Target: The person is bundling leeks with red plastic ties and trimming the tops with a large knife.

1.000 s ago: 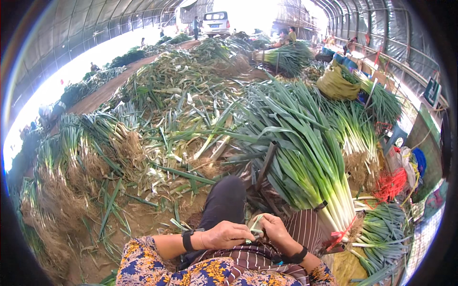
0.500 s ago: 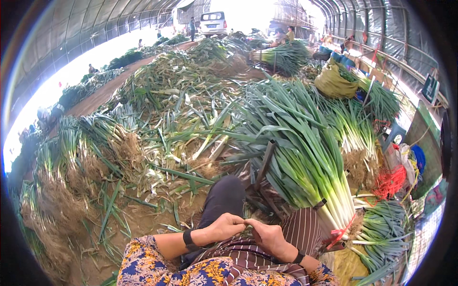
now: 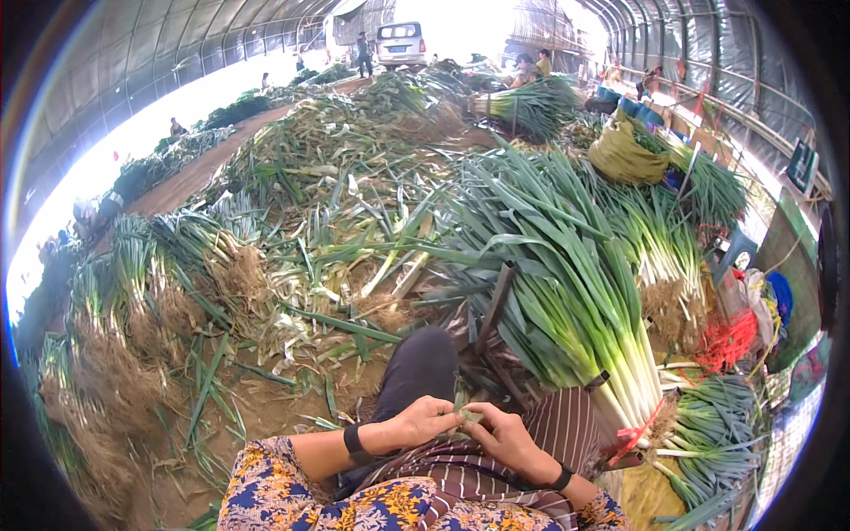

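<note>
Together, the left hand (image 3: 423, 420) and the right hand (image 3: 500, 435) met over the lap, their fingertips pinching a small pale-green scrap of leek leaf (image 3: 467, 414) between them, just above a brown striped apron (image 3: 496, 460). Each wrist carried a black band. Ahead of the hands a knee in dark trousers (image 3: 423, 367) pointed forward. To the right lay a thick bundle of long green-and-white leeks (image 3: 575, 301), tied with red string (image 3: 639, 432). Loose trimmed leaves and roots (image 3: 292, 265) covered the earth floor to the left. Far off stood a white van (image 3: 401, 42).
</note>
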Tool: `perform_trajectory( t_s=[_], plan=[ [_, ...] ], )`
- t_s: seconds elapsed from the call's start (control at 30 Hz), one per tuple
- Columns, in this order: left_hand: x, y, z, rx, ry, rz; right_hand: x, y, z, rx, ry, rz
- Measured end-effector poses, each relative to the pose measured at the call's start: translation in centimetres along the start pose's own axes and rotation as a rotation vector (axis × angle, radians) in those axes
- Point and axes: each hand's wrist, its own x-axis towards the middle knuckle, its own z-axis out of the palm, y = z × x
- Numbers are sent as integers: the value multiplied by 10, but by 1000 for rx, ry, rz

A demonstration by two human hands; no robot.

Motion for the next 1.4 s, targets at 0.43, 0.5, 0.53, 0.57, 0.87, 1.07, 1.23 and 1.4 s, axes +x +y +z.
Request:
perform_trajectory(
  t_s=[0.43, 0.5, 0.53, 0.57, 0.87, 1.07, 1.23, 1.4],
  plan=[
    [5, -1, -7, -794, -185, -419, -2, 7, 5, -47, 218, -251],
    [5, -2, -4, -848, -153, -430, -2, 8, 5, -52, 206, -286],
    [5, -4, -3, -902, -121, -441, -2, 9, 5, -58, 194, -321],
    [5, -6, -3, -902, -120, -442, -3, 10, 4, -57, 194, -321],
    [5, -11, 6, -631, -41, -80, -3, 33, 6, 343, -88, 103],
    [2, -10, 11, -606, -13, 90, -2, 31, 8, 554, -147, 289],
    [-1, 5, 16, 413, 262, 395, -3, 39, 16, 328, -53, 112],
    [-3, 7, 21, 415, 277, 144, -2, 29, 10, 384, -90, 184]
  ],
)
